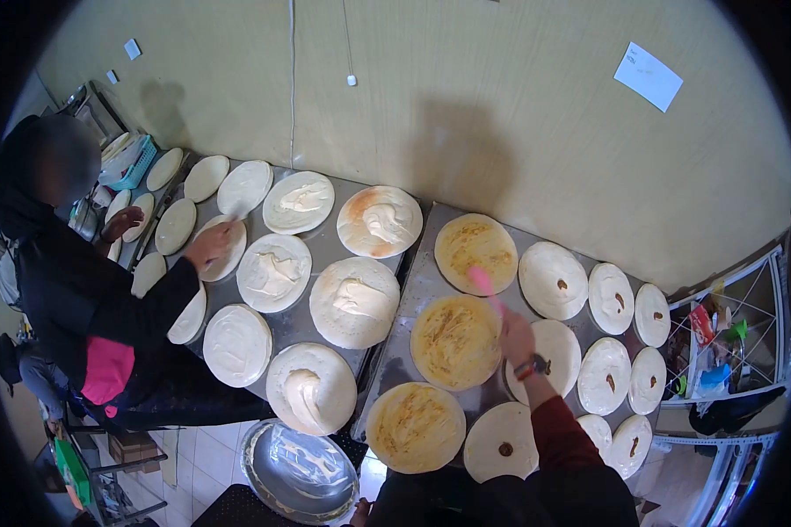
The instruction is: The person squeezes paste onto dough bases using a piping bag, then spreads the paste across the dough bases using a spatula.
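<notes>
My right hand [518, 341] is closed around the handle of a pink spatula [482, 281]. The spatula's blade lies over the lower edge of a round flatbread [475, 250] smeared with a yellow-brown spread. Two more smeared rounds, a middle one [455, 342] and a near one [416, 428], lie below it. Partly under my right wrist is a pale round [558, 347] with a brown dab. My left hand [361, 511] shows only in part at the bottom, beside the rim of a metal bowl [253, 479] streaked with white cream. Its grip is hidden.
Several pale rounds with brown dabs, such as one round [545, 277], fill the right table [402, 351]. Cream-topped rounds cover the left table [303, 321]. A co-worker's hand [215, 246] reaches over a round there. A wire rack [738, 325] stands at right.
</notes>
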The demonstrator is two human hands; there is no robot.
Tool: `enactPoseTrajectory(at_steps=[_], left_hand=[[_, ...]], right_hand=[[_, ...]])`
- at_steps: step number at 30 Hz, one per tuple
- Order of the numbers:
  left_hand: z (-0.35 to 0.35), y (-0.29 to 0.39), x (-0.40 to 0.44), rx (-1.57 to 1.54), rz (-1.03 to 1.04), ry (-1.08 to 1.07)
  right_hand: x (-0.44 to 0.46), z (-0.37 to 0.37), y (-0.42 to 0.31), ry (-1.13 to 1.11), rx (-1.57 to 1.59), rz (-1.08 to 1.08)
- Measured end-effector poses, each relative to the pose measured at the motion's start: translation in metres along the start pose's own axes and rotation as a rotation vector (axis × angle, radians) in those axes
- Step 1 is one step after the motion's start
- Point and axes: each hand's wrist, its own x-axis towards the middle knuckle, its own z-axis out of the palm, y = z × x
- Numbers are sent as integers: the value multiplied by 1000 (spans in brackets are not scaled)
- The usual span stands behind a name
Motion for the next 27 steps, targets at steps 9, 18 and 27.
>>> enactPoseTrajectory(at_steps=[9, 18, 27], left_hand=[[-10, -2, -2, -67, 13, 21], [-30, 6, -14, -105, 32, 75], [-51, -21, -5, -124, 14, 38]], right_hand=[[15, 17, -25, -89, -2, 5], [116, 31, -41, -118, -179, 42], [8, -39, -54, -225, -308, 84]])
